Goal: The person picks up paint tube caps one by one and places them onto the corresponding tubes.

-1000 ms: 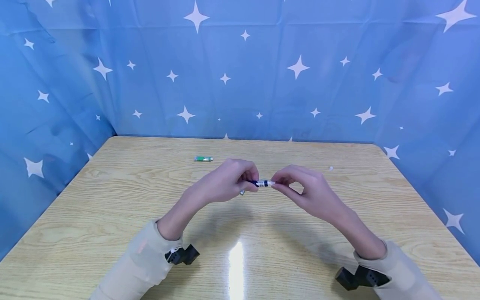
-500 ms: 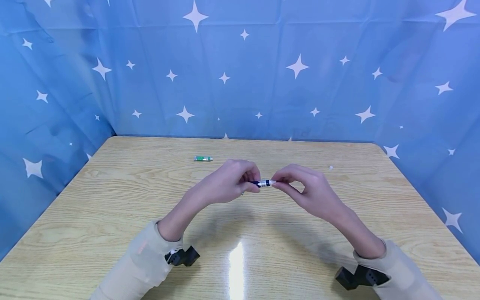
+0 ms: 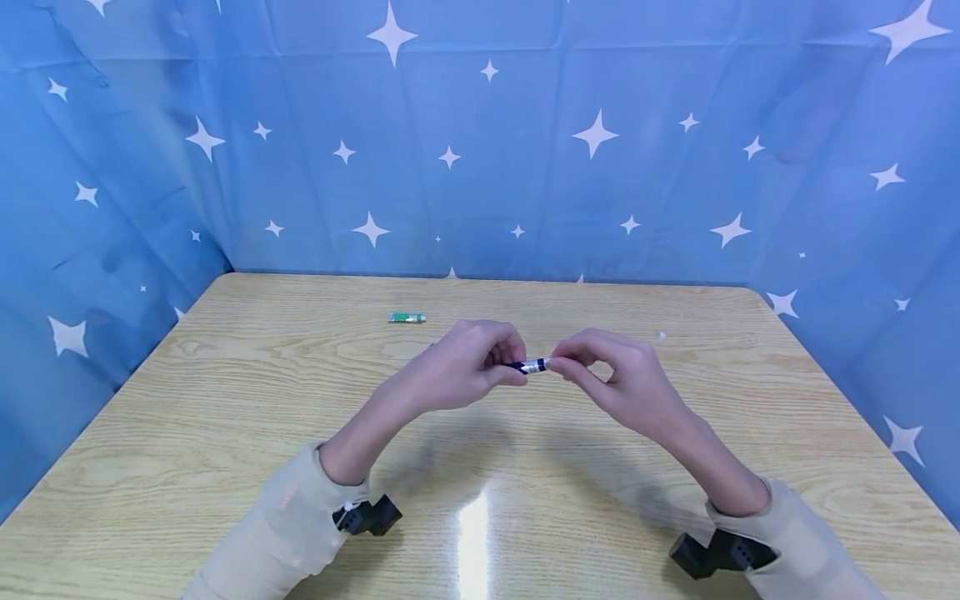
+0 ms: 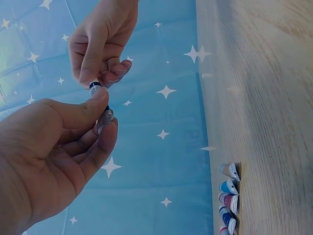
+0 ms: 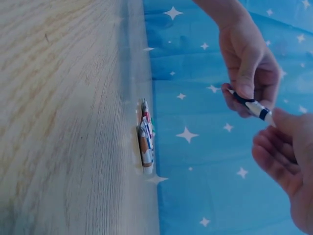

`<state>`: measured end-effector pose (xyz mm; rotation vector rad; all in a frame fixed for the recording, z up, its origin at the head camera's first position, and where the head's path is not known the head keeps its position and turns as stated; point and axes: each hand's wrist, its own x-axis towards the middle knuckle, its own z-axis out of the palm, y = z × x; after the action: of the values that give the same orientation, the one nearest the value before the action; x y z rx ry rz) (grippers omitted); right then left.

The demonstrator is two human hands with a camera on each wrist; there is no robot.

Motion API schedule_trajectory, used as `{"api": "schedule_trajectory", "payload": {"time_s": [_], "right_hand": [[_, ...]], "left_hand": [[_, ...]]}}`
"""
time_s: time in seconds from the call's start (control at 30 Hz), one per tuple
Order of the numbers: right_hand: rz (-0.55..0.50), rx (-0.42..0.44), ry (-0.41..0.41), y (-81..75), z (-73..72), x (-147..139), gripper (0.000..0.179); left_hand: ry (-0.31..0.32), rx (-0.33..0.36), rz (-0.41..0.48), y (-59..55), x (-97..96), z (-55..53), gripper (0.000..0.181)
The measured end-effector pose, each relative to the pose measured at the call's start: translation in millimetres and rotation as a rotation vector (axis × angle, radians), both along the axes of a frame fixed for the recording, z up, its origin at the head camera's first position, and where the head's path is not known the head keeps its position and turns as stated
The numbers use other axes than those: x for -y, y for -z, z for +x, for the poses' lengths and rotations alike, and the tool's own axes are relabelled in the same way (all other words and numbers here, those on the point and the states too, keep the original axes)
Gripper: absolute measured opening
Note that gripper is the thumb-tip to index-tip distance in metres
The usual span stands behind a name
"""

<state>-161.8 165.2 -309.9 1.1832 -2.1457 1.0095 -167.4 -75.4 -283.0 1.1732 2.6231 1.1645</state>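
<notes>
A small paint tube (image 3: 534, 366), dark blue and white, is held in the air between both hands above the table. The left hand (image 3: 480, 365) pinches the dark body of the tube between thumb and fingers. At its white end, thumb and fingertips of the right hand (image 3: 618, 379) pinch the tip. From the left wrist, the tube (image 4: 95, 88) shows a white section with a dark band, and its lower end comes out below the left thumb. The right wrist view has the tube (image 5: 254, 106) tilted, its pale tip at the right thumb. Whether a cap covers that tip is hidden.
A green paint tube (image 3: 407, 317) lies towards the back of the wooden table (image 3: 225, 400). Right of it lies a tiny white piece (image 3: 662, 336). Several more tubes (image 4: 228, 199) lie in a row, mostly behind the left hand in the head view. A blue star-patterned curtain (image 3: 480, 192) encloses the table.
Both hands and the tube have shifted slightly right. The tube end seen below the left hand a second ago is now covered. Both hands keep their pinch.
</notes>
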Motion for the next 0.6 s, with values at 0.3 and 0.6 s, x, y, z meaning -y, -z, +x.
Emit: {"api": "schedule_trajectory", "payload": {"time_s": [0.3,0.6], "right_hand": [[-0.017,0.006,0.018,1.8,-0.6,-0.9,0.023],[-0.019,0.049,0.028,2.0,0.1,-0.4,0.020]], "left_hand": [[0.000,-0.036,0.022,-0.7,-3.2,3.9,0.010],[0.014,-0.052,0.045,0.6,-4.0,4.9,0.010]]}}
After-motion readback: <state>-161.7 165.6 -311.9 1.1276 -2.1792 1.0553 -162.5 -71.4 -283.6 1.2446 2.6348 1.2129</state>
